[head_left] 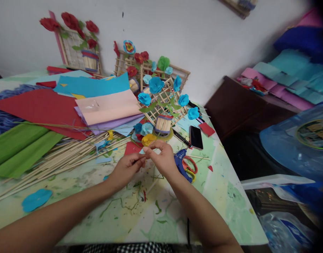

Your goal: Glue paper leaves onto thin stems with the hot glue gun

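Note:
My left hand [128, 167] and my right hand [163, 158] meet over the table, fingertips pinched together. A small piece of light blue paper [142, 151] shows between them, mostly hidden by the fingers. Just beyond lie a yellow paper flower [148, 140] and a piece of red paper [132, 148]. Close to my right hand lie a blue glue gun [180, 163] and scissors [191, 165] with red and yellow handles. Behind, a stick lattice with blue paper flowers [156, 85] holds a small stick-covered pot [163, 124].
Thin sticks [58, 158], green paper [21, 147], red paper [42, 107] and blue paper [95, 86] cover the left side. A phone [196, 137] and a black pen [182, 138] lie at the right. A blue paper petal shape [36, 200] is at front left.

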Demonstrator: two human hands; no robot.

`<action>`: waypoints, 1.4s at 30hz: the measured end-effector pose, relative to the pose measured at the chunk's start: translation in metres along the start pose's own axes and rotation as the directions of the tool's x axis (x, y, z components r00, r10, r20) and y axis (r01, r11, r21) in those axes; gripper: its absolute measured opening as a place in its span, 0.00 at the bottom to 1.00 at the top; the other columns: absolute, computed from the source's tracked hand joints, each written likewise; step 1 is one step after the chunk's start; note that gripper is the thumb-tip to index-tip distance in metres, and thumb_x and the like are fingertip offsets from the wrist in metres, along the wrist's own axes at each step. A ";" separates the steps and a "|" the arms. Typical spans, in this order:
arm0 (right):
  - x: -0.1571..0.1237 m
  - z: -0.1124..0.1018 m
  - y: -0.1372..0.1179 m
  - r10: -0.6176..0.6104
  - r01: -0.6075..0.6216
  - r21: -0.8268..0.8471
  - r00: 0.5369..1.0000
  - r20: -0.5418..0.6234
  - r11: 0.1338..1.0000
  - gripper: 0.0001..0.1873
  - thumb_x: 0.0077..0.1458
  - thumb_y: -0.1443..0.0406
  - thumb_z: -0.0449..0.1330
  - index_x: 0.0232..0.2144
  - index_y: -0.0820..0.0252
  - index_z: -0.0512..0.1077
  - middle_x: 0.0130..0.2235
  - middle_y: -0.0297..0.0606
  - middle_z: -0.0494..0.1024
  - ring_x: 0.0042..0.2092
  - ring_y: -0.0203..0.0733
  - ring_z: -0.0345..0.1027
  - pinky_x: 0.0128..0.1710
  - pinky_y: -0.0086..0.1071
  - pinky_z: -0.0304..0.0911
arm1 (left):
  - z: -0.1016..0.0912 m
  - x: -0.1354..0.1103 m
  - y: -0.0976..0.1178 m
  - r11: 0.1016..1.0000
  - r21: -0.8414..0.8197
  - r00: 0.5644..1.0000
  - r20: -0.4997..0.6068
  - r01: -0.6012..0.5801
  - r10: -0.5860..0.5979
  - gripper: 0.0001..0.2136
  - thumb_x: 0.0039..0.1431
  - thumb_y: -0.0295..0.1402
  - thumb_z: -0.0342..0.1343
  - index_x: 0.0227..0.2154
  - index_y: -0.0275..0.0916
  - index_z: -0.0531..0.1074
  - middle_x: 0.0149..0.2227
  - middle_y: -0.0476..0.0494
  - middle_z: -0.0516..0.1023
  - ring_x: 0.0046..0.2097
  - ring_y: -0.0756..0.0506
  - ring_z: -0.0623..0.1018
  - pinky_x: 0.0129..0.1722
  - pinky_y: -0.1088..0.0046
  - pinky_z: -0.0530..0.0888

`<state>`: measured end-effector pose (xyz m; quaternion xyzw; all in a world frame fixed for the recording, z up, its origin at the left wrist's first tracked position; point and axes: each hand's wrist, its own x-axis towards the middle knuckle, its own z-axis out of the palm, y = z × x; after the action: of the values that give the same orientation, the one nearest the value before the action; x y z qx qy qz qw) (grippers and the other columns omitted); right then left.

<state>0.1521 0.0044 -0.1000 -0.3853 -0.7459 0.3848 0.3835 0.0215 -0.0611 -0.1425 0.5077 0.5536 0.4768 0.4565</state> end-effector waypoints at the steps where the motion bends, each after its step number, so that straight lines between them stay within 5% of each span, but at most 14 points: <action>1: 0.000 0.001 0.000 -0.006 0.006 -0.002 1.000 -0.015 1.000 0.13 0.49 0.64 0.61 0.16 0.59 0.69 0.24 0.35 0.73 0.33 0.40 0.67 0.40 0.33 0.61 | 0.000 0.000 0.000 1.000 0.019 1.000 0.001 -0.008 0.008 0.14 0.54 0.42 0.53 0.20 0.38 0.68 0.18 0.52 0.62 0.21 0.51 0.60 0.21 0.76 0.57; 19: 0.005 -0.008 0.000 0.023 -0.014 -0.078 0.993 0.117 0.997 0.09 0.48 0.75 0.59 0.22 0.59 0.75 0.32 0.37 0.78 0.40 0.41 0.70 0.46 0.35 0.61 | 0.001 0.002 -0.001 0.987 -0.160 0.998 -0.058 0.014 -0.024 0.13 0.54 0.41 0.56 0.23 0.37 0.73 0.22 0.51 0.68 0.21 0.53 0.63 0.21 0.77 0.60; 23: 0.006 -0.015 -0.006 0.042 -0.027 -0.097 0.987 0.158 0.995 0.09 0.48 0.76 0.59 0.22 0.60 0.74 0.32 0.36 0.78 0.39 0.41 0.70 0.45 0.35 0.61 | -0.002 0.001 0.001 0.995 -0.086 0.997 -0.069 -0.052 0.046 0.11 0.53 0.40 0.57 0.31 0.38 0.77 0.24 0.49 0.73 0.25 0.50 0.69 0.25 0.75 0.66; 27: 0.006 -0.023 -0.013 -0.016 0.029 -0.074 0.986 0.167 0.997 0.11 0.47 0.76 0.58 0.20 0.60 0.72 0.30 0.35 0.76 0.37 0.39 0.69 0.42 0.33 0.62 | -0.012 0.007 0.004 0.970 0.040 0.959 -0.147 -0.240 0.243 0.12 0.56 0.39 0.56 0.38 0.39 0.79 0.39 0.41 0.77 0.42 0.43 0.74 0.43 0.68 0.70; 30: 0.005 -0.029 -0.016 -0.066 0.074 -0.030 0.974 0.219 0.997 0.10 0.47 0.76 0.59 0.20 0.60 0.71 0.29 0.34 0.75 0.36 0.38 0.69 0.41 0.32 0.62 | -0.019 0.014 0.015 0.943 0.060 0.925 -0.186 -0.326 0.332 0.13 0.57 0.38 0.55 0.40 0.40 0.79 0.42 0.40 0.76 0.47 0.43 0.73 0.49 0.67 0.67; 35: 0.003 -0.034 -0.022 -0.084 0.067 0.066 0.946 0.313 0.996 0.08 0.48 0.73 0.60 0.20 0.61 0.71 0.29 0.34 0.74 0.35 0.38 0.68 0.40 0.32 0.61 | -0.017 0.025 0.046 0.938 0.008 0.937 0.047 -0.346 0.345 0.11 0.54 0.37 0.60 0.39 0.42 0.80 0.42 0.40 0.75 0.46 0.43 0.74 0.46 0.67 0.70; 42: 0.005 -0.048 -0.026 0.067 -0.092 0.145 0.983 0.169 0.985 0.06 0.45 0.68 0.61 0.19 0.62 0.71 0.23 0.31 0.70 0.28 0.35 0.63 0.32 0.28 0.58 | -0.003 0.037 0.076 0.932 -0.048 0.932 0.041 -0.359 0.361 0.07 0.51 0.36 0.62 0.29 0.39 0.80 0.33 0.44 0.76 0.36 0.47 0.74 0.37 0.72 0.71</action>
<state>0.1841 0.0114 -0.0562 -0.3514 -0.7273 0.4861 0.3337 0.0262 -0.0221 -0.0674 0.6028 0.4304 0.5507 0.3849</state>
